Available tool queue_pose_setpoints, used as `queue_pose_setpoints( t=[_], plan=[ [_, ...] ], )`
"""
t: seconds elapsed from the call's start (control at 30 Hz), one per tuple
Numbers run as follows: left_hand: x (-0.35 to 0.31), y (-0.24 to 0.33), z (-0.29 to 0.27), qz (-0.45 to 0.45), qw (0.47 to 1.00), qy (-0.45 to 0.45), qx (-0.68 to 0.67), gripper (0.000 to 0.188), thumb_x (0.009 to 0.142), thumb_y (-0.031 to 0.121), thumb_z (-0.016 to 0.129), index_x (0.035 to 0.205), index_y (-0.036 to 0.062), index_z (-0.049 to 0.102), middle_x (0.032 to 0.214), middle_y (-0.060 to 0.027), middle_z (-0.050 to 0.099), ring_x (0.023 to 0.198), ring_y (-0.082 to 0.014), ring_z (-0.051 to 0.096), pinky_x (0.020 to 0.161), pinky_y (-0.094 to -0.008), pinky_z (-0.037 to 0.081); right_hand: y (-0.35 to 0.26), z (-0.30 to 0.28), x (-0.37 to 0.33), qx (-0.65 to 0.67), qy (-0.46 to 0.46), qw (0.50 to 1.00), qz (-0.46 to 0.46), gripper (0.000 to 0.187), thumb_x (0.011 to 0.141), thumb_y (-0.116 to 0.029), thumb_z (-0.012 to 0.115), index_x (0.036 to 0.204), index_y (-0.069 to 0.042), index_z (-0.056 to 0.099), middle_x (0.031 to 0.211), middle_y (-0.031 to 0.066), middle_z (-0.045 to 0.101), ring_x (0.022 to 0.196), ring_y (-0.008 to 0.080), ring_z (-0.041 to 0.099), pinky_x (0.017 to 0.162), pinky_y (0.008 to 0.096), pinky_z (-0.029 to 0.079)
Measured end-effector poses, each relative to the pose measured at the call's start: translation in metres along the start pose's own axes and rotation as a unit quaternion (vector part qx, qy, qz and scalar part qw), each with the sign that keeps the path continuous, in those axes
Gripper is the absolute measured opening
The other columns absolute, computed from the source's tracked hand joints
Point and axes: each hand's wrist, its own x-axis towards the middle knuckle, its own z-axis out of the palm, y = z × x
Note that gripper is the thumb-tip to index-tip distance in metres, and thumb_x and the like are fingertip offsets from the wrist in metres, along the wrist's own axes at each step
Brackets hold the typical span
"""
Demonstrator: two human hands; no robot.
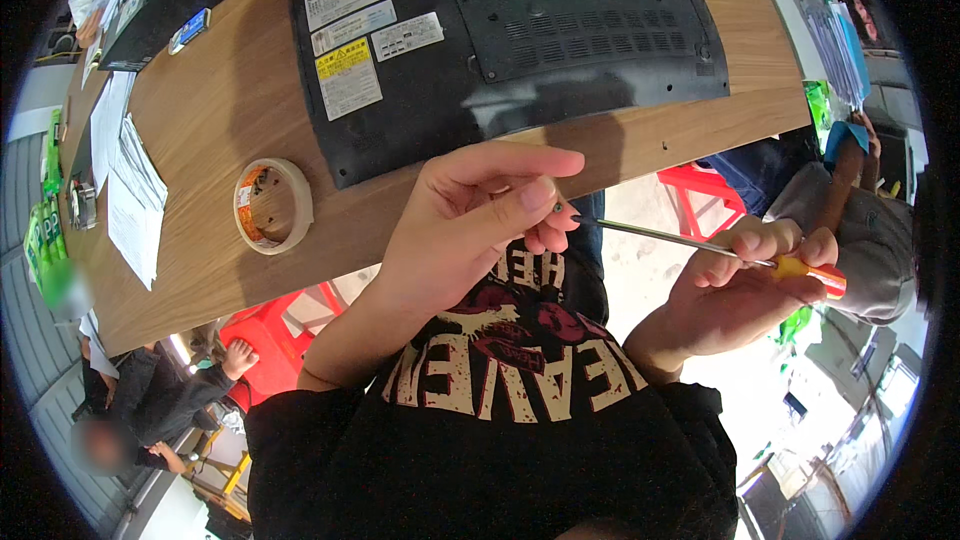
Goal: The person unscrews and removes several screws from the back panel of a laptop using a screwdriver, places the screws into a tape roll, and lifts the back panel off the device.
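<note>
My right hand [750, 285] is closed around the yellow and red handle of a screwdriver [660, 235]. Its thin metal shaft points left, and the dark tip ends right by the fingertips of my left hand [480, 210]. That hand is closed in a pinch between thumb and fingers, and what lies in it is too small to name. Both hands are in front of the table edge. Just beyond them a black laptop [430, 105] lies with its underside up, its vents and labels showing. A tape roll [305, 195] ringing several tiny dark pieces, apparently screws, sits to its left.
The wooden table [200, 140] curves around me. Papers [135, 195] lie along its left side, with a small blue and white item [190, 30] farther back. Red stools [265, 345] stand below the edge. Other people sit at left and right.
</note>
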Motion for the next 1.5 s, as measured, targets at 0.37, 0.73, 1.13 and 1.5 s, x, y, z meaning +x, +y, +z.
queue_pose_setpoints(
  t=[0.37,0.73,1.13,1.5],
  plan=[
    [-0.002,-0.003,0.002,0.04,0.99,0.048,0.126,0.019,0.086,0.01,0.059,0.101,-0.001,0.059,0.076,-0.0083,0.063,0.067,-0.0135,0.064,0.057,-0.0238,0.053,0.007,-0.006,-0.003,-0.155,0.003,0.988,-0.014,0.036,0.091,-0.045,0.04,0.1,-0.012,0.032,0.072,0.0229,0.06,0.042,0.0253,0.058,0.035,0.0292,0.051],
    [0.004,-0.001,0.003,0.058,0.975,0.069,0.204,0.017,0.085,0.006,0.058,0.099,-0.0016,0.061,0.081,-0.0081,0.064,0.069,-0.0116,0.062,0.062,-0.0219,0.049,0.002,-0.009,0.002,-0.336,-0.048,0.94,-0.036,0.033,0.092,-0.039,0.043,0.099,-0.01,0.031,0.075,0.0194,0.057,0.048,0.0228,0.059,0.04,0.029,0.053],
    [0.012,-0.01,0.005,0.027,0.977,0.11,0.179,0.017,0.083,0.01,0.06,0.094,-0.0019,0.061,0.075,-0.0119,0.064,0.061,-0.0149,0.062,0.054,-0.0238,0.049,0.01,-0.031,0.007,-0.254,-0.015,0.967,-0.008,0.027,0.093,-0.03,0.045,0.098,-0.006,0.034,0.073,0.0192,0.054,0.042,0.0256,0.055,0.036,0.0298,0.049],
    [0.015,-0.011,-0.001,0.018,0.973,0.073,0.218,0.022,0.089,0.017,0.054,0.097,-0.0029,0.059,0.077,-0.015,0.065,0.062,-0.0184,0.064,0.055,-0.0253,0.053,0.009,-0.039,0.01,-0.196,-0.011,0.981,0.014,0.024,0.092,-0.027,0.049,0.1,-0.006,0.041,0.074,0.0167,0.056,0.043,0.0251,0.055,0.036,0.0308,0.049]
  ],
)
